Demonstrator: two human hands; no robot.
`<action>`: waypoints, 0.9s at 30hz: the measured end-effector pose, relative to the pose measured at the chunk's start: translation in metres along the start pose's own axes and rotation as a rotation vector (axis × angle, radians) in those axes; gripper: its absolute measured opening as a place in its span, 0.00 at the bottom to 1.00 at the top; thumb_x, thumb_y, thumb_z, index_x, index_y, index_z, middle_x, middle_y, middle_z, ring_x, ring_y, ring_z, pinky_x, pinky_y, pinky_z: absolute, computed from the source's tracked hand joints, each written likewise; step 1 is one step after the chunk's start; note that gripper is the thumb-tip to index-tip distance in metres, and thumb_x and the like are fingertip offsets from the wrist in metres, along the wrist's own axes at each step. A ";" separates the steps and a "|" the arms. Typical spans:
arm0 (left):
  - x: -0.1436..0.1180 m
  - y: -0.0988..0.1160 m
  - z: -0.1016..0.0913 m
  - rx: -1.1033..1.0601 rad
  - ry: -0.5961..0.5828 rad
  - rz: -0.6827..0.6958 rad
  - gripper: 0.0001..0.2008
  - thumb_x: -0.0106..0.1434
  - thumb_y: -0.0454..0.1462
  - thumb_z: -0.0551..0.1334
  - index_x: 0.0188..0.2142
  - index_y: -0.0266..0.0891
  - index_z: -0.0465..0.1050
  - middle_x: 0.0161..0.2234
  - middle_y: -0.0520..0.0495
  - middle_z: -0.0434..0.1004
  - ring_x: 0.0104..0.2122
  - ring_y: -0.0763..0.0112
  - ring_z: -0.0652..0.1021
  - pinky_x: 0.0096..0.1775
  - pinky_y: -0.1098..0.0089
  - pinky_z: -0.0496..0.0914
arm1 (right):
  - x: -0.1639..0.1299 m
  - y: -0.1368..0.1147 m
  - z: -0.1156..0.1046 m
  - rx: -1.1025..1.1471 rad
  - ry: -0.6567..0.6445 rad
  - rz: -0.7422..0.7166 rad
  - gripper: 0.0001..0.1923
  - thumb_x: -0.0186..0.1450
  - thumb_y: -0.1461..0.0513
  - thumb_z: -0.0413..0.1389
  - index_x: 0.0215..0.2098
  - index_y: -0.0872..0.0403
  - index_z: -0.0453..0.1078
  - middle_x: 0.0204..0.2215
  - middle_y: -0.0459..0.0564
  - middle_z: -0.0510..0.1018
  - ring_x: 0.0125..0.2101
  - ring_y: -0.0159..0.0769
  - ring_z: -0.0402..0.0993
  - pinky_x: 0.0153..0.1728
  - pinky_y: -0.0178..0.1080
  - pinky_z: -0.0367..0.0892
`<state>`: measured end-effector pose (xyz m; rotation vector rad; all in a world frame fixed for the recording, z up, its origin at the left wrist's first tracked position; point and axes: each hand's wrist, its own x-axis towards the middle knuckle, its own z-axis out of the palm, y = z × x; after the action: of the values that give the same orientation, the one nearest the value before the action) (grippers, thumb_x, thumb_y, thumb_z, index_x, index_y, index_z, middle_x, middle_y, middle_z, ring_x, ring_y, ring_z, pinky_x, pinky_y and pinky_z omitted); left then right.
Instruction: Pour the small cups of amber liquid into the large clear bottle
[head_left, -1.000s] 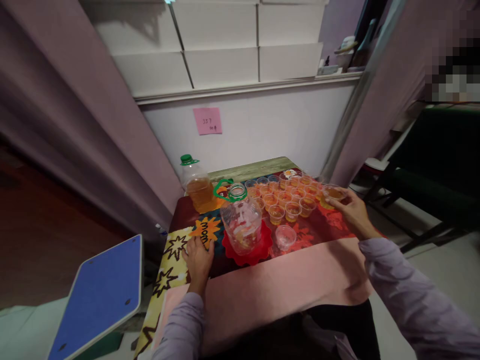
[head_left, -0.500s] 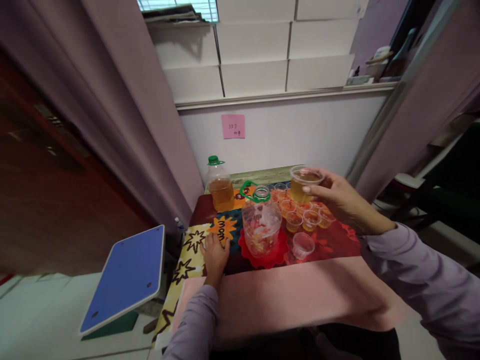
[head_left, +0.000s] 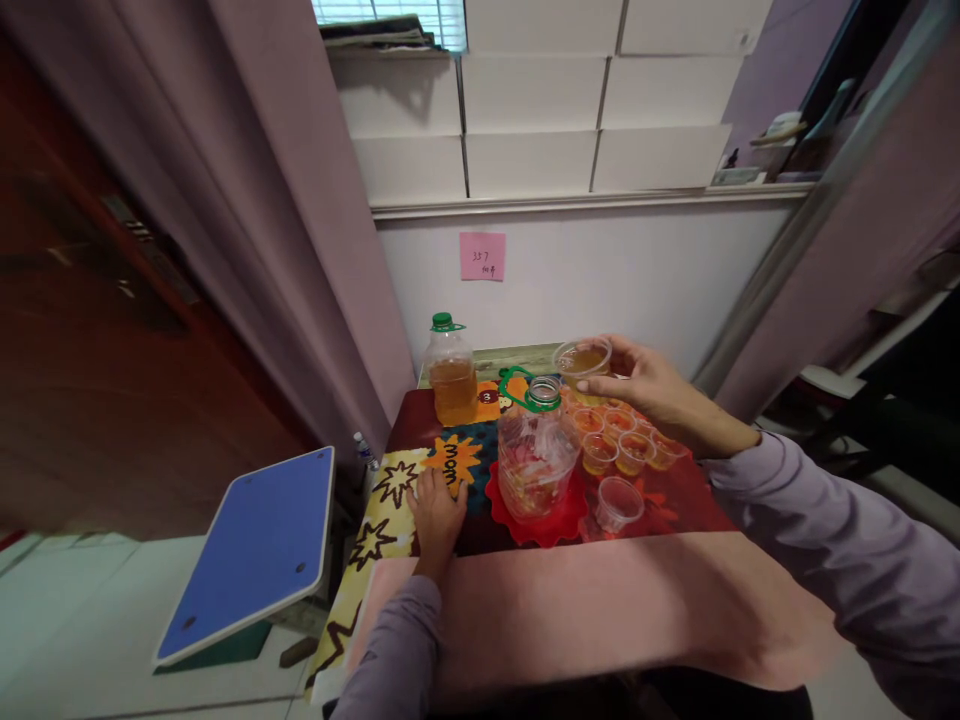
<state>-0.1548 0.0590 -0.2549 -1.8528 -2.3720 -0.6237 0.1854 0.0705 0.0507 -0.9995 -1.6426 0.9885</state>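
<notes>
Head view: pink note [head_left: 482,262] "357", cup [head_left: 579,360] in right fingers [head_left: 607,388].

A pink note [head_left: 482,257] with handwriting sticks to the far white wall [head_left: 637,270], below rows of white panels [head_left: 536,95]. Mauve curtains [head_left: 292,220] hang left and right. On the left stand a reddish-brown door [head_left: 90,340] and, nearer, a tilted blue board [head_left: 251,550] with a pale edge, above the pale tiled floor [head_left: 75,620]. Small items [head_left: 780,130] sit on the far-right ledge.
</notes>
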 end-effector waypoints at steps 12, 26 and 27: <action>0.000 0.000 0.003 -0.006 0.032 0.005 0.29 0.75 0.46 0.59 0.67 0.30 0.76 0.70 0.25 0.75 0.71 0.41 0.72 0.73 0.38 0.60 | 0.006 0.001 -0.001 -0.200 -0.036 -0.052 0.24 0.59 0.52 0.75 0.52 0.49 0.82 0.47 0.52 0.90 0.47 0.51 0.87 0.51 0.52 0.81; 0.000 0.002 0.001 -0.013 0.011 -0.017 0.30 0.76 0.47 0.56 0.67 0.28 0.74 0.70 0.24 0.73 0.71 0.42 0.71 0.73 0.37 0.59 | 0.014 0.002 -0.011 -0.387 0.032 -0.060 0.29 0.56 0.53 0.75 0.55 0.49 0.82 0.47 0.51 0.91 0.49 0.55 0.87 0.53 0.54 0.81; 0.000 0.001 0.001 -0.014 0.008 -0.016 0.30 0.76 0.47 0.56 0.68 0.28 0.74 0.70 0.24 0.73 0.72 0.41 0.71 0.73 0.37 0.59 | 0.014 0.001 -0.011 -0.391 0.029 -0.061 0.29 0.56 0.53 0.75 0.55 0.50 0.83 0.47 0.51 0.91 0.49 0.55 0.87 0.52 0.54 0.81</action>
<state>-0.1532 0.0596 -0.2559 -1.8344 -2.3864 -0.6494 0.1929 0.0859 0.0564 -1.2036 -1.8720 0.6194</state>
